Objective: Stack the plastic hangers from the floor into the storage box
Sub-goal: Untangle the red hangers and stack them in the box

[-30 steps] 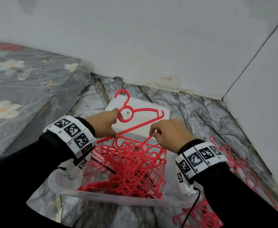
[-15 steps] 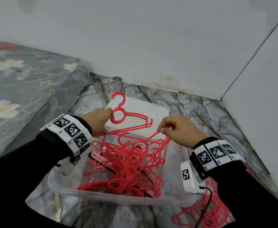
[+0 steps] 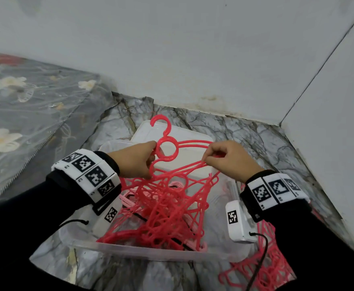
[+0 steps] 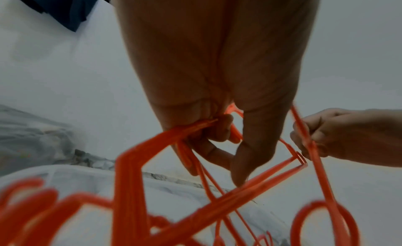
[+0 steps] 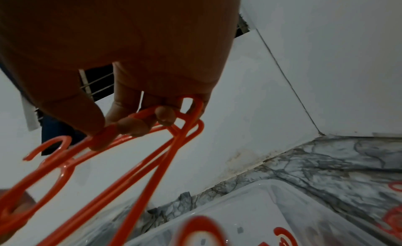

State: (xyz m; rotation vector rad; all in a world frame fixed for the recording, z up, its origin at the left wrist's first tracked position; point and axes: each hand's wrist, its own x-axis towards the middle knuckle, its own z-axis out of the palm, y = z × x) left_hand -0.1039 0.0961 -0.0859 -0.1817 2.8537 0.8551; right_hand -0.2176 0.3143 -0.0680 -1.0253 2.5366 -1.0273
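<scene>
A: Where are the hangers?

B: Most sit as a tangled red heap of hangers [image 3: 163, 208] inside the clear storage box [image 3: 142, 252] on the marble-patterned floor [image 3: 262, 143]. One red hanger [image 3: 167, 148] is held up above the heap, its hook pointing away toward the wall [image 3: 193, 49].

A: Who holds it?

B: Both hands. The left hand [image 3: 133, 159] grips it at the ring under the hook; the left wrist view shows its fingers [image 4: 217, 129] curled round red plastic bars. The right hand [image 3: 228, 159] pinches the hanger's far shoulder end, and the right wrist view shows thumb and fingers [image 5: 132, 126] closed on the thin red bars there.

A: So neither hand is loose?

B: No, both are closed on that hanger.

A: Anything outside the box?

B: A second pile of red hangers [image 3: 262, 267] lies on the floor just right of the box, under the right forearm. A white lid [image 3: 184, 139] rests behind the box, touching its far rim. To the left lies a bed [image 3: 25, 112] under a clear cover with a flower print.

A: And the wrists?

B: Each wears a white band with black square markers.
</scene>
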